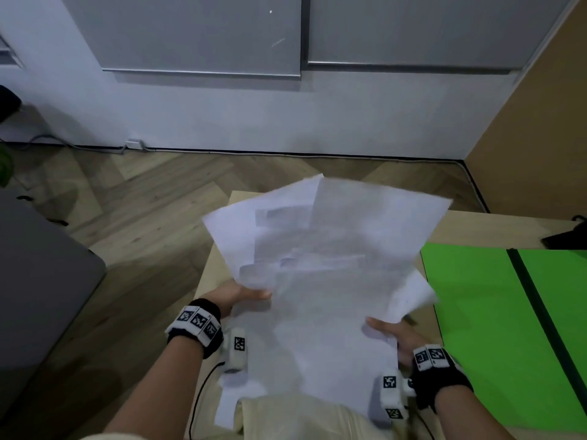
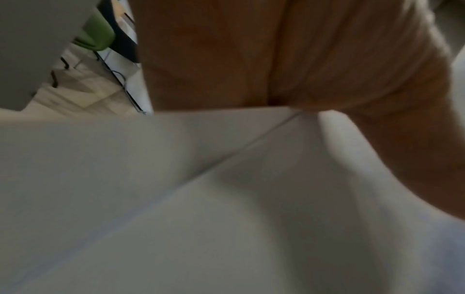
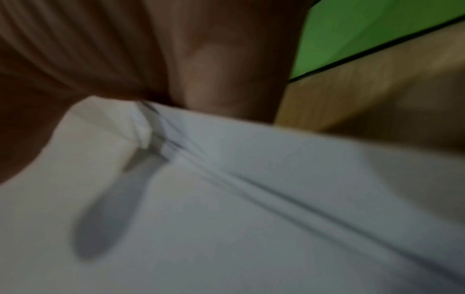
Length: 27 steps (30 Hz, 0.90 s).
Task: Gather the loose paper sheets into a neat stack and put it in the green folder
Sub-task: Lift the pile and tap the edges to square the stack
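Note:
Several white paper sheets (image 1: 320, 265) are fanned out unevenly and raised above the wooden table (image 1: 476, 227). My left hand (image 1: 244, 295) grips their left edge with the thumb on top. At the lower right edge, my right hand (image 1: 386, 335) pinches the sheets. The left wrist view is filled by blurred paper (image 2: 201, 199) under my left hand (image 2: 289, 59). Paper edges (image 3: 226, 199) pressed under my right hand (image 3: 214, 69) fill the right wrist view. An open green folder (image 1: 495, 312) with a black spine lies flat on the table to the right, also showing as the folder (image 3: 352, 33) beyond my fingers.
A dark object (image 1: 568, 239) sits at the table's far right edge. A grey seat (image 1: 41, 265) stands to the left on the wood floor (image 1: 152, 198). A brown panel (image 1: 540, 138) rises at the right, and a white wall (image 1: 254, 115) faces me.

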Tool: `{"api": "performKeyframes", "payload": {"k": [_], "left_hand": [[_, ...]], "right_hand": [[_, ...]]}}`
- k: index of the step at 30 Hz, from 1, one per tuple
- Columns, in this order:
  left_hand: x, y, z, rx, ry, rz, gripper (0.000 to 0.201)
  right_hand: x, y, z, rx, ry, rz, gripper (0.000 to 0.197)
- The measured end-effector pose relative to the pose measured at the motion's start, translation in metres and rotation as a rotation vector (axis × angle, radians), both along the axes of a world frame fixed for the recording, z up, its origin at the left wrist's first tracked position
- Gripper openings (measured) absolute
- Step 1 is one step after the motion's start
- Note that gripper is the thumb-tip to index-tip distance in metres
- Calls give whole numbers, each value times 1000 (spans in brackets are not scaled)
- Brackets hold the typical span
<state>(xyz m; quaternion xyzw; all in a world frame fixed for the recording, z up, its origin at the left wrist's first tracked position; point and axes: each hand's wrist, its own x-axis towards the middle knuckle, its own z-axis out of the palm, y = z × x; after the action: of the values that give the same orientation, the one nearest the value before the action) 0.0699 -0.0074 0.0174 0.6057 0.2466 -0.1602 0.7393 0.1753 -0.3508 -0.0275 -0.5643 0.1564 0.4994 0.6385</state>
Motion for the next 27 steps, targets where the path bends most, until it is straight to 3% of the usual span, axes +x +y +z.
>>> {"api": "performKeyframes", "payload": {"k": [3, 6, 7, 9, 10, 13, 16, 17, 20, 21, 23, 24, 27], "left_hand": [[11, -14, -3, 134, -12, 50, 80], [21, -28, 4, 285, -21, 181, 45], [24, -31, 11, 322, -37, 218, 29], [34, -34, 33, 345, -111, 289, 10], [38, -37, 50, 330, -194, 316, 11], [44, -36, 101, 300, -393, 383, 24], [36, -27, 128, 271, -359, 312, 23], [31, -24, 131, 255, -358, 273, 25], [21, -21, 126, 329, -313, 180, 60], [20, -21, 124, 354, -335, 135, 65], [22, -26, 121, 390, -353, 86, 48], [23, -30, 123, 396, -354, 87, 42], [28, -32, 128, 423, -329, 121, 40]], "right_hand": [[-1, 17, 5, -102, -165, -36, 91], [6, 25, 18, -161, -363, -121, 46], [11, 27, 25, -142, -405, -148, 40], [20, 32, 54, -79, -512, -212, 52], [25, 33, 72, -62, -588, -256, 53], [39, 32, 133, -49, -791, -340, 28], [38, 22, 168, 85, -811, -270, 42], [36, 17, 170, 83, -796, -207, 49], [33, 11, 159, 68, -655, -108, 37], [32, 12, 157, 27, -633, -94, 45], [34, 16, 150, -37, -683, -119, 72], [35, 19, 152, -66, -722, -117, 75], [39, 23, 160, -131, -724, -118, 42]]}}
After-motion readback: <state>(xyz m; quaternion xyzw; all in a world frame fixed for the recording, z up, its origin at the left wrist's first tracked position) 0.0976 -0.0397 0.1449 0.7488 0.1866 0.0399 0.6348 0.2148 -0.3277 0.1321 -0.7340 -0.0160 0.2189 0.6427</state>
